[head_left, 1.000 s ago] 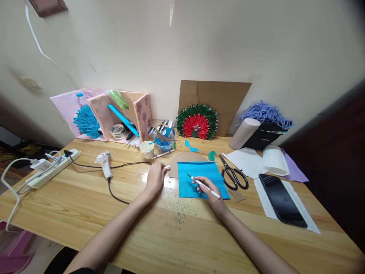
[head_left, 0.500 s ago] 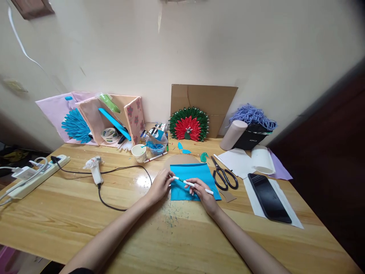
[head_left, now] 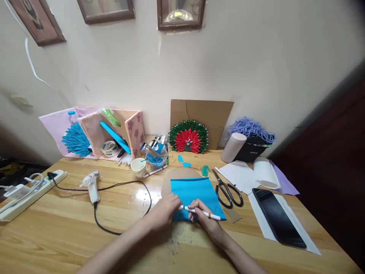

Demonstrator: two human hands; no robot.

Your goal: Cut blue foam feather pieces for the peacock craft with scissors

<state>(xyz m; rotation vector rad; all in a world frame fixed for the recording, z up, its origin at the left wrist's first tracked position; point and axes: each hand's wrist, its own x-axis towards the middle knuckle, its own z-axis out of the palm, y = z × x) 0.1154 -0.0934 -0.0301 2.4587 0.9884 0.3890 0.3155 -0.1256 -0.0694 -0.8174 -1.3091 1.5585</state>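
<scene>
A white marker [head_left: 209, 215] is held slantwise between my two hands, low over a sheet of bright blue craft foam or felt [head_left: 191, 189]. My left hand [head_left: 168, 208] is closed at the marker's left end, where a bit of green shows, and covers the tip. My right hand [head_left: 204, 217] pinches the barrel nearer its other end, with the fingers curled beneath. Under the sheet's upper left part lies a round piece of brown cardboard [head_left: 168, 179]. Black-handled scissors [head_left: 226, 190] rest just right of the sheet, beside a cardboard scrap [head_left: 233, 215].
A glue gun [head_left: 92, 187] with its cable and a power strip [head_left: 37, 196] lie at left. A paper cup [head_left: 138, 167], a red-and-green peacock craft [head_left: 188, 137] and a green bird-shaped cutout [head_left: 205, 170] are farther back. At right lies a phone [head_left: 278, 217] on white paper.
My view has tilted upward, so the table sits lower and picture frames show. My left hand has closed further around the marker's left end; both hands are nearer the sheet's lower edge.
</scene>
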